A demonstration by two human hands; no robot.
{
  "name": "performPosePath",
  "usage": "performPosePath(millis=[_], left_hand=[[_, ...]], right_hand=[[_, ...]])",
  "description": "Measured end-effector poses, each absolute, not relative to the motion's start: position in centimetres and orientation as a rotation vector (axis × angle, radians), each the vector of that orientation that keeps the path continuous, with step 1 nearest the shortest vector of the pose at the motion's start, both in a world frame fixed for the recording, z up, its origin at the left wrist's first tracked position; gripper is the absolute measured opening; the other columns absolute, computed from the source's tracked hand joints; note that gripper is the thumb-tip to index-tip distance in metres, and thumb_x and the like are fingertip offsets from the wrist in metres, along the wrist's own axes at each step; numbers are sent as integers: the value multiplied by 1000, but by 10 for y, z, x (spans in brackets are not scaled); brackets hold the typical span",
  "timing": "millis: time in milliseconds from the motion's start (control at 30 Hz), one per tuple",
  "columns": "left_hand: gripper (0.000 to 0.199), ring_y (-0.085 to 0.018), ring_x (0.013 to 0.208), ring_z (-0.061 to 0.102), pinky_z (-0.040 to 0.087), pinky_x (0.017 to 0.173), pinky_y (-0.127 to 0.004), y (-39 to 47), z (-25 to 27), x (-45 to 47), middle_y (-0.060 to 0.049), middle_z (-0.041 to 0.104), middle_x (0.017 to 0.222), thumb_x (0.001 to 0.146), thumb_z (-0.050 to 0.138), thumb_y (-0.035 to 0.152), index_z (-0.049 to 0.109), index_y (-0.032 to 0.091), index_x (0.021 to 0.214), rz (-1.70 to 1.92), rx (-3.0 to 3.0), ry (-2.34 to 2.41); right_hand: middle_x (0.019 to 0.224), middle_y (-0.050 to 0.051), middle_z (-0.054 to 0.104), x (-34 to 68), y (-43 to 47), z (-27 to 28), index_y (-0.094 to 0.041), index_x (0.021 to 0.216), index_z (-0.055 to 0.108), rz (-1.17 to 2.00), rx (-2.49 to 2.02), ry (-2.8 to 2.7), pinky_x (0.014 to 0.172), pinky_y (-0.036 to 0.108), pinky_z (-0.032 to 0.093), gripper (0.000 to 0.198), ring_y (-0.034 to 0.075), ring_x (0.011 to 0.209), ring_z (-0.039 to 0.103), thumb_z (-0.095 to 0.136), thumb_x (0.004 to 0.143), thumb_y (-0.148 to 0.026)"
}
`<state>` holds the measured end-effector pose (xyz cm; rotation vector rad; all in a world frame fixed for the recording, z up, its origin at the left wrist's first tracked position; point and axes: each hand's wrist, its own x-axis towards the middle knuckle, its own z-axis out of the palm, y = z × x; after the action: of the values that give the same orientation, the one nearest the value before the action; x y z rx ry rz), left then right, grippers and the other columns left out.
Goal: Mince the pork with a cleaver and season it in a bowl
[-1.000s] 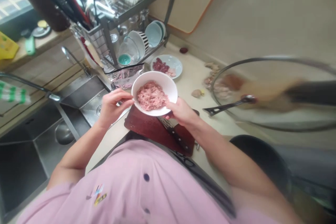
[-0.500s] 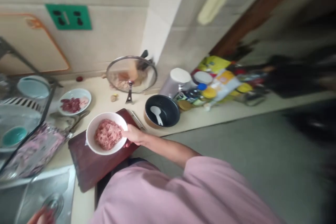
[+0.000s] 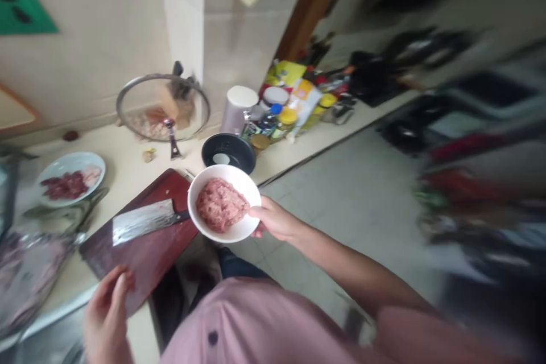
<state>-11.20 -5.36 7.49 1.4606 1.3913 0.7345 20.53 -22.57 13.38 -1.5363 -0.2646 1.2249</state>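
Observation:
My right hand grips the rim of a white bowl, thumb on the inside edge and fingers underneath. Minced meat lies in the bowl, which hangs just off the right end of a dark red cutting board. On that board rests a cleaver, its blade smeared and its black handle partly behind the bowl. Near the board's lower left edge is my left hand, empty, with loosely bent fingers and the thumb apart from them.
A black pot with a pale spoon stands behind the bowl. Left of the board is a plate of dark meat pieces. A glass lid stands upright near the wall. Jars and bottles line the counter, beside a white jug.
My right hand has carried the bowl rightward off the board, uncovering the cleaver. My left hand has risen from over the sink to the board's edge. The view has turned right.

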Motion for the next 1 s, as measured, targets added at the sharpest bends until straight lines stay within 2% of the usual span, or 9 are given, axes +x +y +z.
performPosePath(millis=[133, 300, 367, 500, 667, 867, 1000], left_hand=[[45, -17, 65, 64, 54, 62, -28, -70, 79, -89, -7, 71, 77, 68, 73, 45, 67, 11, 97, 703, 1346, 1300], [40, -14, 64, 61, 52, 61, -26, -104, 95, -102, -6, 69, 79, 72, 72, 41, 66, 11, 99, 856, 1298, 1363], [39, -13, 64, 60, 51, 62, -26, -126, 103, -111, -6, 69, 78, 74, 71, 40, 66, 11, 99, 931, 1287, 1444], [40, -14, 63, 59, 51, 63, -26, -179, 120, -122, -6, 69, 79, 72, 71, 42, 68, 12, 98, 1075, 1176, 1724], [44, -17, 73, 62, 52, 72, -29, -237, 137, -116, -6, 71, 85, 72, 70, 46, 67, 14, 102, 1180, 900, 2078], [44, -17, 79, 62, 51, 76, -29, -263, 141, -111, -3, 70, 86, 71, 70, 50, 68, 19, 103, 1186, 676, 2257], [46, -20, 80, 64, 53, 72, -30, -255, 145, -111, -4, 70, 85, 70, 70, 50, 68, 18, 103, 1185, 701, 2272]], right_hand=[[51, 3, 62, 219, -185, 120, -11, 77, 61, 1265, -1492, -316, 30, 17, 37, 19, 12, 37, 53, 60, 64, -24], [51, 1, 60, 219, -70, 98, -12, 78, 60, 1341, -1502, -465, 31, 17, 38, 5, 10, 38, 52, 59, 73, -13], [52, 0, 60, 212, -25, 89, -12, 80, 60, 1377, -1558, -485, 33, 16, 40, 3, 9, 39, 52, 61, 80, -15], [54, -1, 59, 195, 38, 67, -13, 87, 58, 1422, -1610, -519, 36, 16, 41, 16, 8, 41, 52, 62, 87, -29], [56, -5, 58, 180, 74, 39, -14, 102, 55, 1513, -1595, -564, 41, 14, 43, 21, 5, 42, 49, 57, 92, -32], [56, -4, 57, 174, 91, 16, -13, 104, 54, 1586, -1634, -577, 39, 14, 40, 22, 5, 40, 47, 54, 94, -33], [55, -2, 58, 176, 95, 11, -13, 103, 55, 1605, -1646, -594, 38, 14, 38, 25, 5, 39, 45, 56, 93, -36]])
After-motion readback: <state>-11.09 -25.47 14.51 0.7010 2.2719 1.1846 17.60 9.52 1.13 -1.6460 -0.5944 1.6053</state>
